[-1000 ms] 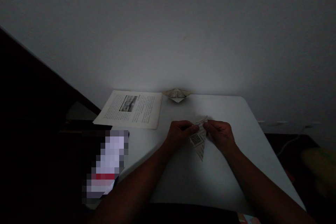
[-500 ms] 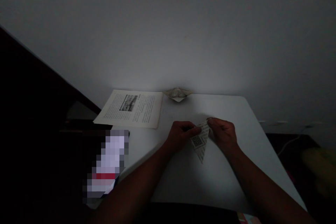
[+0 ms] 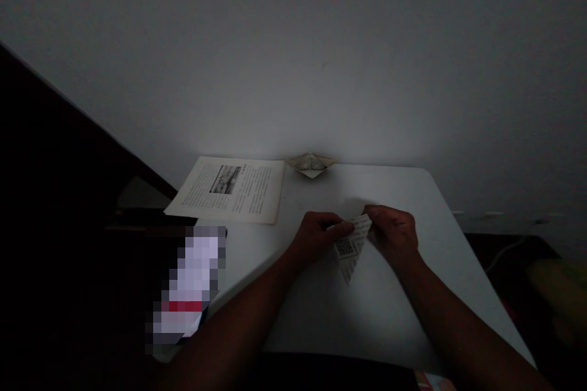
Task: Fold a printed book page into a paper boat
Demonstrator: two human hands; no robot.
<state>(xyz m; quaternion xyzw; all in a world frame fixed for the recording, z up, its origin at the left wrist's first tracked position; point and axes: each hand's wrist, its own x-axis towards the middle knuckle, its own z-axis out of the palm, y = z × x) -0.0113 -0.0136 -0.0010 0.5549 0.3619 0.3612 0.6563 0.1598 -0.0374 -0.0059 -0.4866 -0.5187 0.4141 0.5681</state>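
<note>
A folded triangle of printed paper (image 3: 351, 250) with a small square code on it hangs point-down just above the white table (image 3: 348, 317). My left hand (image 3: 316, 238) pinches its upper left corner. My right hand (image 3: 394, 233) pinches its upper right edge. Both hands have their fingers closed on the paper. The room is dim.
A printed page with a photo (image 3: 232, 188) lies at the table's far left. A small folded paper boat (image 3: 310, 164) sits at the far edge against the wall. A dark object with a blurred patch (image 3: 188, 281) lies at the left; a cable (image 3: 504, 250) runs on the floor to the right.
The paper triangle has turned a little and its top edge now lies flatter between my hands. My right hand shifted slightly right and up along that edge.
</note>
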